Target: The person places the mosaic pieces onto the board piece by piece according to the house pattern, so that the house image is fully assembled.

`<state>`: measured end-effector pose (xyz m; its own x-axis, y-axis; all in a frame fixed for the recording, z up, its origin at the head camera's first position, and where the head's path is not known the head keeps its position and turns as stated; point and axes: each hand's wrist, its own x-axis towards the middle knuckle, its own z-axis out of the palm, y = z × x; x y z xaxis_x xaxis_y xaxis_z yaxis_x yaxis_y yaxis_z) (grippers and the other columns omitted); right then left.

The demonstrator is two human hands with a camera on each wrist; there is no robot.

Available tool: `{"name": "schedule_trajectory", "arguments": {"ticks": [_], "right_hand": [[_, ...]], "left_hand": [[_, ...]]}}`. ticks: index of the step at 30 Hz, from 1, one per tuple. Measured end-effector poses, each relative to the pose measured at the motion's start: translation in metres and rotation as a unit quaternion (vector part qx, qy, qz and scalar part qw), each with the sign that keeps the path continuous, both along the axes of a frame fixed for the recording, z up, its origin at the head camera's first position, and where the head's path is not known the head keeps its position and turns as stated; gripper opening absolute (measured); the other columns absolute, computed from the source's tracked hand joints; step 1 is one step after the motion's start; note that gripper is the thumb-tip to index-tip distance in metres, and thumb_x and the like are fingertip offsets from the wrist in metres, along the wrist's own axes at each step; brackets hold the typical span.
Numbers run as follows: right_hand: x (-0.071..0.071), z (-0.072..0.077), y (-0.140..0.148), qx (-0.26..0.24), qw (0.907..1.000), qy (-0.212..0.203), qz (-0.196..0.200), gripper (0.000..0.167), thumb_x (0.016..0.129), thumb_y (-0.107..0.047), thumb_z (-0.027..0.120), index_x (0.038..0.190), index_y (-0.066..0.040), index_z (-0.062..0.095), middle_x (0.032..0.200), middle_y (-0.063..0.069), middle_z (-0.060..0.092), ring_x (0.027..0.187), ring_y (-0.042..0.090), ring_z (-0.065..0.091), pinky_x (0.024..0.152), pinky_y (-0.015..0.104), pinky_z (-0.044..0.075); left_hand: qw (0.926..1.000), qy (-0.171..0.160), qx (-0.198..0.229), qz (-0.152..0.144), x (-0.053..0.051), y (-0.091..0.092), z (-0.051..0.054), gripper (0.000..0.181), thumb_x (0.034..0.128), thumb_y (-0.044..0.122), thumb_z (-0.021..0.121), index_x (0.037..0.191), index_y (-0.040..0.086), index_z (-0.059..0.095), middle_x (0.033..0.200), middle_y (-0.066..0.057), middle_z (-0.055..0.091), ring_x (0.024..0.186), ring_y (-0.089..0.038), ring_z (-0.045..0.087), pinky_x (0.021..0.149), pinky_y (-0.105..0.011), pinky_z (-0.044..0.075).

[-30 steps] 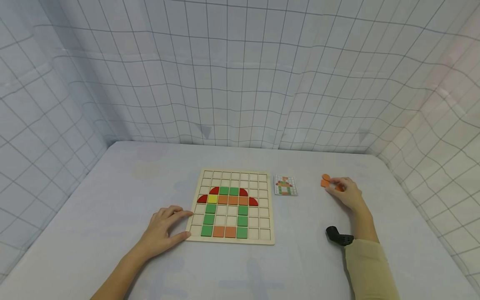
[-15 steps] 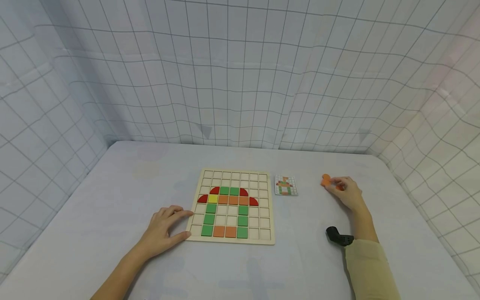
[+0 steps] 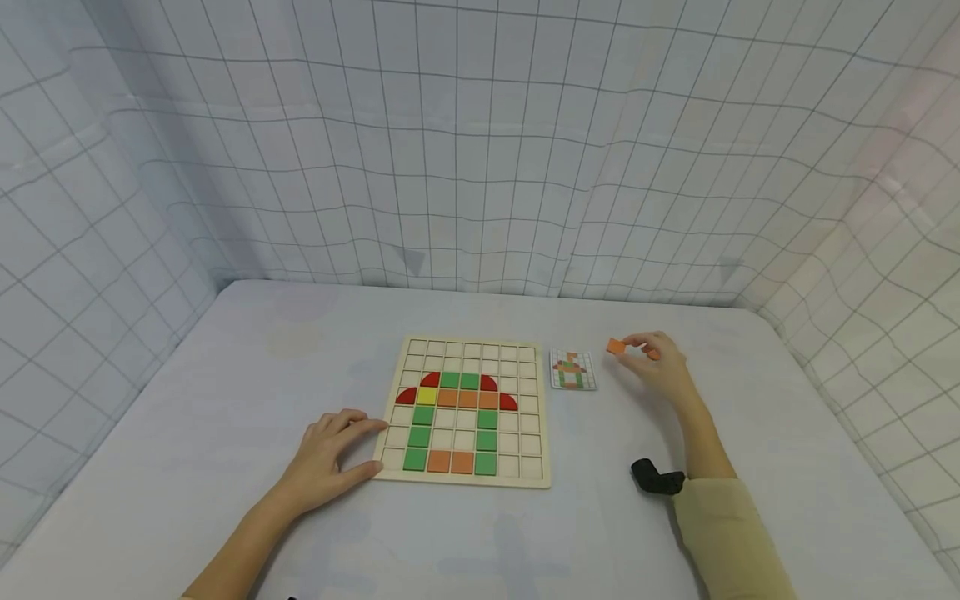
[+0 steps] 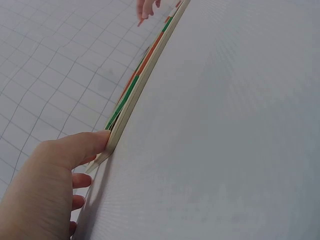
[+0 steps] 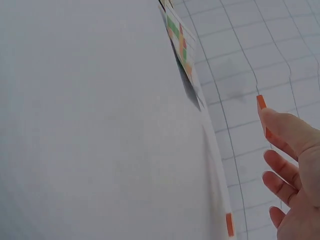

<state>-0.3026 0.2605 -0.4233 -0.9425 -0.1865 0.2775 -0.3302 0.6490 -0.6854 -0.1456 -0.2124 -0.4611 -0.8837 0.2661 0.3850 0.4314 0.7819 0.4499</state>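
Note:
Between thumb and fingertips, my right hand (image 3: 660, 367) pinches an orange square tile (image 3: 616, 347), raised off the table in the right wrist view. Another orange piece (image 3: 654, 354) shows through the gap in that hand, its shape partly hidden. My left hand (image 3: 326, 458) rests at the left edge of a wooden grid board (image 3: 517, 358), thumb and index finger touching the rim, fingers relaxed. Set in the board are green tiles (image 3: 423, 415), orange tiles (image 3: 451, 462), a yellow tile (image 3: 427, 396) and red curved pieces (image 3: 489, 383).
A small pattern card (image 3: 573, 369) lies right of the board, printed with a coloured grid picture. One orange piece (image 5: 230, 225) sits on the table near the right hand. A black device (image 3: 656, 477) is at the right wrist. White gridded cloth (image 3: 480, 167) hangs behind the table.
My right hand has lifted the orange square tile from beside the round orange piece and moved it left, toward the card. The left hand has stayed at the board.

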Motion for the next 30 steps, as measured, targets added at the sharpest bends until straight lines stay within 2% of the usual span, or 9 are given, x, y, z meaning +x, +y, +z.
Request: {"name": "schedule_trajectory", "arguments": {"ticks": [2,8,16,21,24,30], "right_hand": [[0.0,0.001,-0.01,-0.002,0.9999,0.001,0.011,0.032,0.083,-0.018,0.068,0.108,0.0,0.06,0.109,0.018,0.053,0.1,0.033,0.046,0.086,0.051,0.032],[-0.001,0.002,-0.042,-0.003,0.9988,-0.001,0.048,0.032,0.083,-0.022,0.068,0.109,-0.005,0.06,0.111,0.014,0.053,0.1,0.03,0.046,0.084,0.048,0.033],[0.002,0.008,-0.092,-0.007,0.995,0.003,0.1,0.029,0.081,-0.021,0.07,0.105,-0.005,0.062,0.106,0.012,0.055,0.099,0.03,0.048,0.078,0.045,0.041],[0.002,0.006,-0.12,0.0,0.9912,0.03,0.129,0.026,0.08,-0.019,0.07,0.101,-0.005,0.063,0.102,0.011,0.058,0.095,0.029,0.05,0.084,0.049,0.035],[0.002,0.005,-0.131,0.005,0.9898,0.03,0.139,0.026,0.08,-0.02,0.07,0.101,-0.005,0.063,0.102,0.011,0.058,0.095,0.028,0.051,0.086,0.049,0.031],[0.002,0.007,-0.148,0.023,0.9891,0.02,0.144,0.027,0.081,-0.023,0.07,0.101,-0.006,0.064,0.102,0.01,0.058,0.094,0.027,0.052,0.082,0.043,0.038]], "left_hand": [[1.0,0.0,-0.001,0.0,0.0,0.0,0.0,0.045,0.0718,0.033,0.073,0.113,0.021,0.061,0.107,0.001,0.052,0.095,-0.018,0.042,0.076,-0.04,0.029],[1.0,0.0,0.0,-0.001,0.0,0.0,-0.001,0.045,0.0721,0.033,0.073,0.113,0.021,0.061,0.107,0.001,0.052,0.095,-0.018,0.042,0.076,-0.041,0.029],[1.0,-0.001,0.0,-0.002,0.0,0.0,0.0,0.045,0.0718,0.033,0.073,0.113,0.02,0.061,0.106,0.001,0.052,0.094,-0.019,0.043,0.076,-0.041,0.029],[1.0,-0.001,0.002,-0.002,0.0,0.0,0.0,0.045,0.0716,0.032,0.073,0.113,0.02,0.061,0.106,0.0,0.052,0.094,-0.019,0.043,0.076,-0.041,0.029],[1.0,-0.001,0.004,-0.003,0.0,0.0,0.001,0.045,0.0715,0.032,0.073,0.113,0.02,0.061,0.107,0.0,0.052,0.094,-0.019,0.043,0.076,-0.041,0.029],[1.0,0.003,0.001,-0.003,0.0,0.0,0.001,0.045,0.071,0.032,0.074,0.112,0.02,0.062,0.106,0.0,0.052,0.093,-0.018,0.043,0.076,-0.041,0.03]]}}
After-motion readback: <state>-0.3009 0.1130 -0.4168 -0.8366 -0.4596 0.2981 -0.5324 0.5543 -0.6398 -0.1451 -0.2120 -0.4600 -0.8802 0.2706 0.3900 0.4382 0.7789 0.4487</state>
